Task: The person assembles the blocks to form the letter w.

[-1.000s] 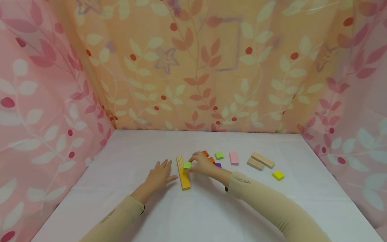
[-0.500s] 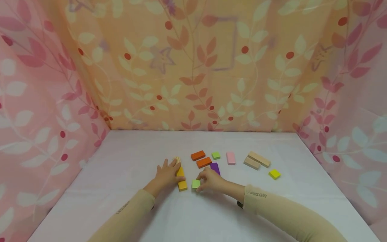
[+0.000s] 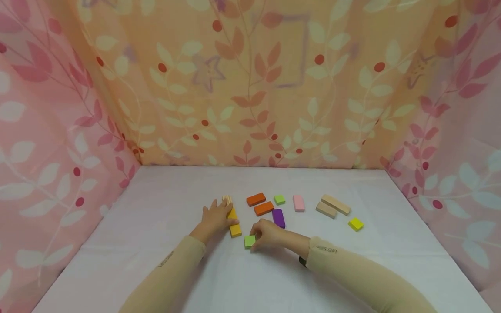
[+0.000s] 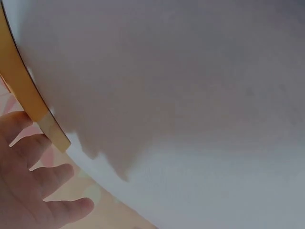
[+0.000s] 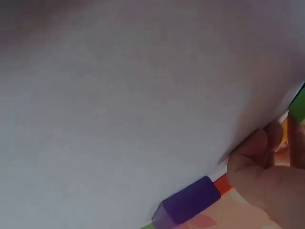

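In the head view my left hand [image 3: 214,218] rests on a row made of a striped cream block [image 3: 227,198] and orange blocks [image 3: 235,231]. Its thumb lies across the row, and the left wrist view shows its spread fingers beside the orange block [image 4: 21,78] and the pale end block [image 4: 53,131]. My right hand [image 3: 270,233] pinches a light green block [image 3: 249,242] at the table, just right of the row's near end and apart from it. A purple block [image 3: 278,218] lies behind the right hand.
Two red-orange blocks [image 3: 256,199], another green block [image 3: 279,200] and a pink block [image 3: 298,203] lie farther back. To the right are two plain wooden blocks [image 3: 335,204] and a yellow block [image 3: 355,224]. Patterned curtains [image 3: 250,87] border the white table [image 3: 313,269].
My right hand has carried the green block from over the row toward the near side, then slightly left. My left hand has moved right onto the row, which has shifted a little away.
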`<state>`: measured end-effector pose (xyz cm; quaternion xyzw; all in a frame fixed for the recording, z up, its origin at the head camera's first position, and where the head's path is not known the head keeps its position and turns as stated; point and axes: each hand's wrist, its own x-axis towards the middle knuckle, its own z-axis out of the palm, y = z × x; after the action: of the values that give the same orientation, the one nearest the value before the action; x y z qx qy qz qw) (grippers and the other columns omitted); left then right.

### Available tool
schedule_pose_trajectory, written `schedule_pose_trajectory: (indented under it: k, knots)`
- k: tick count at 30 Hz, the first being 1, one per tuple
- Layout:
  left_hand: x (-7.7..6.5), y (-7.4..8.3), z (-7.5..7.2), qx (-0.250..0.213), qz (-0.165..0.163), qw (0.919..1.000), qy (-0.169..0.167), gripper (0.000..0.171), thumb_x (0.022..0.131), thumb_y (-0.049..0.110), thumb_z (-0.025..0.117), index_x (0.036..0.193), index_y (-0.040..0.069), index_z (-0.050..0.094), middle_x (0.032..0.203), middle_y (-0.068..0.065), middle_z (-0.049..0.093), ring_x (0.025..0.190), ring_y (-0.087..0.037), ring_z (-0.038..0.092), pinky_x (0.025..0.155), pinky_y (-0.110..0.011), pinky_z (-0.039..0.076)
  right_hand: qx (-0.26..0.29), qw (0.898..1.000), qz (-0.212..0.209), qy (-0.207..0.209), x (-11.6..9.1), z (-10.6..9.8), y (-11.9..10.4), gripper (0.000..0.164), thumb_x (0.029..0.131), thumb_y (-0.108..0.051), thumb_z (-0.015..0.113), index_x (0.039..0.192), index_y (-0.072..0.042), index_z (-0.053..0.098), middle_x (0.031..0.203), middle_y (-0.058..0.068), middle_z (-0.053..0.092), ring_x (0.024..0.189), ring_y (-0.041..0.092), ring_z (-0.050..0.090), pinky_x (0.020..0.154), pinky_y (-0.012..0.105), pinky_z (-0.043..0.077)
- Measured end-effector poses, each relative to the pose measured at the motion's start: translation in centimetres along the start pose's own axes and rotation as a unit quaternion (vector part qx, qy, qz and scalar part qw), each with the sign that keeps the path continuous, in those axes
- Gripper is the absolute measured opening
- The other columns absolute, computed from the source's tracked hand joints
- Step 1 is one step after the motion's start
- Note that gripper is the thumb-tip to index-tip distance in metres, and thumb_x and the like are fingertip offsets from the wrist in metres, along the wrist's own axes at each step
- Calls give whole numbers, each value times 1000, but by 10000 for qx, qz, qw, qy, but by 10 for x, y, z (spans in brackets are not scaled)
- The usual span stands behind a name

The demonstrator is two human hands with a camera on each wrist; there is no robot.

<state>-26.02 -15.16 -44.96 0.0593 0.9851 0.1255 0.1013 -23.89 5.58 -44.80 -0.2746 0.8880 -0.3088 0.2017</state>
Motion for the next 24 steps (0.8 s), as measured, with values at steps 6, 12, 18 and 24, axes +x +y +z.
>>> schedule_pose_trajectory:
  k: [6, 12, 18, 24]
  knots:
    - [0, 2, -1, -80, 41, 10000, 16, 72, 89, 46, 66, 146, 7, 44, 153, -18, 34, 140, -46, 23, 105, -72, 18, 321, 9969, 489, -517, 4, -6, -1, 20, 83, -21, 78, 99, -15, 67, 88, 0, 57, 84, 18, 51, 73, 32, 46]
    - [-3, 3, 1, -208, -10, 9998, -69, 73, 89, 45, 67, 146, 6, 44, 154, -19, 32, 141, -45, 23, 106, -71, 18, 623, 9945, 665, -525, 7, -4, 0, 10, 84, -17, 77, 87, -15, 67, 82, 1, 57, 77, 16, 50, 65, 28, 42]
    - [-9, 2, 4, -139, 47, 9999, -22, 73, 89, 47, 66, 145, 6, 45, 153, -20, 32, 140, -46, 24, 105, -71, 19, 645, 9939, 770, -454, 7, -4, -4, 11, 83, -16, 78, 86, -14, 67, 84, 1, 58, 80, 17, 51, 69, 31, 43]
    - [-11, 3, 6, -67, 80, 9999, 51, 73, 89, 48, 66, 145, 5, 45, 153, -21, 33, 140, -46, 26, 103, -72, 21, 587, 9929, 929, -453, 11, -5, -7, 11, 83, -17, 78, 84, -15, 68, 86, 1, 59, 83, 19, 52, 74, 35, 43]
